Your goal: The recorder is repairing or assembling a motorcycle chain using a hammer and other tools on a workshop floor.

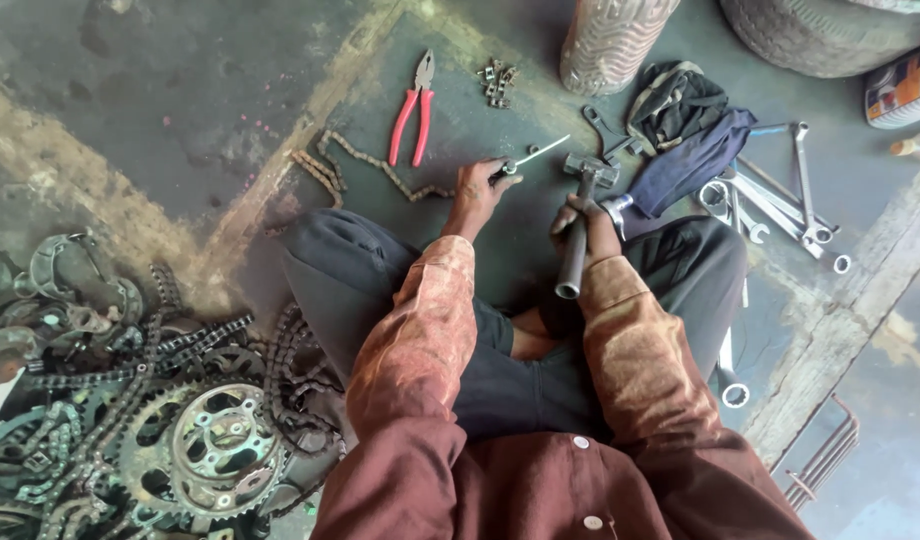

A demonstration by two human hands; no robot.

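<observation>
Right hand (586,222) grips a metal hammer (580,215) by its handle, head up. Left hand (477,186) pinches a thin metal rod (532,157) just left of the hammer, beside the chain (380,165).

tyres (830,30) cut off, sprocket pile (130,420) cropped

One pair of red-handled pliers (415,110) lies at eleven o'clock. One hammer (580,215), one thin metal rod (535,155), one loose chain (365,165) on the floor, one cluster of chain links (497,82). Two tyres (830,30) at one o'clock. Spanners (780,195) at two o'clock: several, overlapping, not countable. Sprockets (220,450) at eight o'clock: at least two.
</observation>
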